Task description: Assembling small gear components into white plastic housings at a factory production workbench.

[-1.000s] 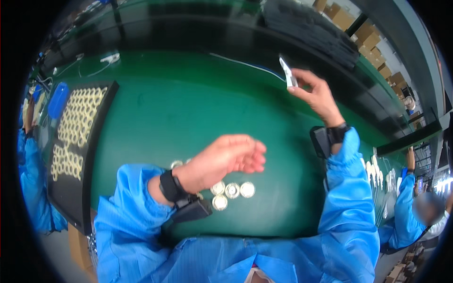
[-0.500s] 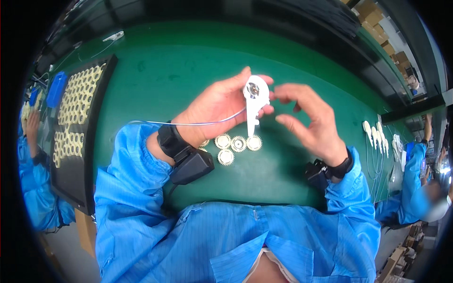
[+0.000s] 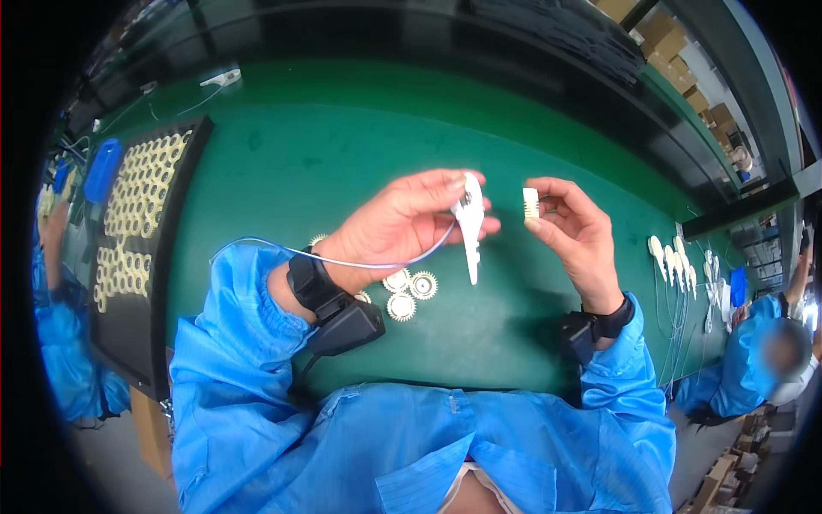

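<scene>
While both hands are raised over a green counter (image 3: 479, 351), each is closed on its own item and they stand apart from one another. A slim white casing (image 3: 470, 230) is in the left hand (image 3: 411, 214), above the middle of the counter. Its long axis runs far to near, tilted slightly right: the rounded head is at the far end, and the narrow tail points near, towards the wearer. A thin cable (image 3: 377, 266) leaves the casing and curves left over the left wrist.

A cream gear (image 3: 531, 204) is in the right hand (image 3: 578, 227), just right of the casing and not touching it. It is seen edge-on, its longer side running far to near, with teeth showing along it.

The left hand reaches in from the near left, palm partly turned up, thumb over the casing's head and fingers behind it. The right hand comes from the near right, wrist bent, thumb on the gear's near end and curled index finger at its far end.

More gears (image 3: 401, 306) lie near the left wrist. Far left is a black tray (image 3: 120, 332) of cream rings (image 3: 137, 197); at right lie white casings (image 3: 672, 259).
</scene>
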A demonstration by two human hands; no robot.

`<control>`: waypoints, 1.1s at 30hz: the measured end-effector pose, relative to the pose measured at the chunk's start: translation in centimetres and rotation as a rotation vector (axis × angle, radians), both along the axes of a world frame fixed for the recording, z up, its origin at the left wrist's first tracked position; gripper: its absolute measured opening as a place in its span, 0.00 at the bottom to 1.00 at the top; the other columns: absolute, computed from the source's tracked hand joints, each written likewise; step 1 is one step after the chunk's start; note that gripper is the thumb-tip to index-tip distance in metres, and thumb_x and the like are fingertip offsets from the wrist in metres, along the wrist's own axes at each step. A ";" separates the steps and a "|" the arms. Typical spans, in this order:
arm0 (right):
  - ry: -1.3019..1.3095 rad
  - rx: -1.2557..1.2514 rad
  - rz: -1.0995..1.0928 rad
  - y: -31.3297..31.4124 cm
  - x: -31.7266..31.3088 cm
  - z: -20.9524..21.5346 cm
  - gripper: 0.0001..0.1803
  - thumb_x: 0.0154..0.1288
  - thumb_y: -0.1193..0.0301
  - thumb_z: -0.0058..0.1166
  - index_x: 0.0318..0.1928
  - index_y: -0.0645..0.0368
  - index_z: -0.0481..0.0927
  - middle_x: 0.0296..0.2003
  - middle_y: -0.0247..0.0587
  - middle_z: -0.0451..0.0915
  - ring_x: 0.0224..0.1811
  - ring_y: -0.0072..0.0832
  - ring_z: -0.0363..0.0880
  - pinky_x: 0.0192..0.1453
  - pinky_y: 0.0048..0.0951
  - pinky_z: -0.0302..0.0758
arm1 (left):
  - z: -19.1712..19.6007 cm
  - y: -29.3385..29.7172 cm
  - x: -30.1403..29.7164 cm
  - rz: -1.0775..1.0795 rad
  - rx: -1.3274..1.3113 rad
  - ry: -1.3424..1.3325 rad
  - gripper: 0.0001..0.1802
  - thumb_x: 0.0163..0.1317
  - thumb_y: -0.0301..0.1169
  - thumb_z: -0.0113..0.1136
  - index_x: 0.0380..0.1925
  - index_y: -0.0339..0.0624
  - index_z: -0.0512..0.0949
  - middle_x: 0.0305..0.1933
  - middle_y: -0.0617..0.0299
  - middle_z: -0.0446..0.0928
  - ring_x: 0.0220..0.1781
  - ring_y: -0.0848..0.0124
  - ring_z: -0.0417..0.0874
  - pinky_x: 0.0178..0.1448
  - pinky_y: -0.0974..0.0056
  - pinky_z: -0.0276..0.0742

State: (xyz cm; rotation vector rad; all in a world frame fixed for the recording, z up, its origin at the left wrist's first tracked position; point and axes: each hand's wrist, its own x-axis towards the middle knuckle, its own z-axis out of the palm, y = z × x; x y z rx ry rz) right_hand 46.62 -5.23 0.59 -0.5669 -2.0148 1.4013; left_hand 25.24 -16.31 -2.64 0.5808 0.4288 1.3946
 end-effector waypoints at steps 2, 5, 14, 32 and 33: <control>0.041 -0.080 0.075 -1.0 -0.4 0.4 0.20 0.59 0.82 0.60 0.54 0.65 0.76 0.45 0.37 0.76 0.44 0.22 0.77 0.50 0.26 0.77 | -0.3 -0.2 0.8 -0.092 -0.039 0.034 0.24 0.70 0.36 0.52 0.59 0.30 0.68 0.55 0.49 0.76 0.56 0.55 0.80 0.62 0.55 0.75; 0.076 -0.182 0.172 -1.6 -0.9 0.3 0.21 0.59 0.80 0.61 0.55 0.65 0.76 0.47 0.41 0.77 0.47 0.25 0.78 0.51 0.26 0.77 | 0.6 -0.6 1.9 -0.111 -0.075 -0.014 0.21 0.70 0.36 0.52 0.53 0.27 0.72 0.51 0.50 0.77 0.51 0.60 0.82 0.60 0.60 0.78; -0.011 0.104 0.183 -1.2 -0.9 -0.1 0.19 0.56 0.77 0.64 0.50 0.63 0.81 0.43 0.41 0.79 0.44 0.28 0.78 0.49 0.28 0.76 | 0.6 -0.9 1.8 -0.145 -0.058 0.088 0.23 0.72 0.37 0.49 0.56 0.28 0.69 0.53 0.50 0.76 0.54 0.58 0.81 0.62 0.56 0.76; 0.053 -0.190 0.168 -4.3 -1.6 -1.0 0.46 0.62 0.72 0.61 0.72 0.66 0.45 0.68 0.52 0.58 0.68 0.41 0.62 0.66 0.40 0.69 | 1.7 -1.0 2.8 0.139 0.047 0.395 0.21 0.65 0.27 0.59 0.57 0.35 0.69 0.52 0.58 0.76 0.52 0.71 0.79 0.58 0.66 0.75; -0.016 -0.030 0.135 -4.6 -1.9 -1.9 0.44 0.64 0.70 0.59 0.72 0.66 0.46 0.66 0.52 0.61 0.67 0.40 0.64 0.65 0.40 0.69 | 1.6 -0.9 3.3 0.126 0.066 0.418 0.22 0.65 0.26 0.58 0.58 0.34 0.68 0.53 0.57 0.76 0.52 0.71 0.79 0.58 0.66 0.74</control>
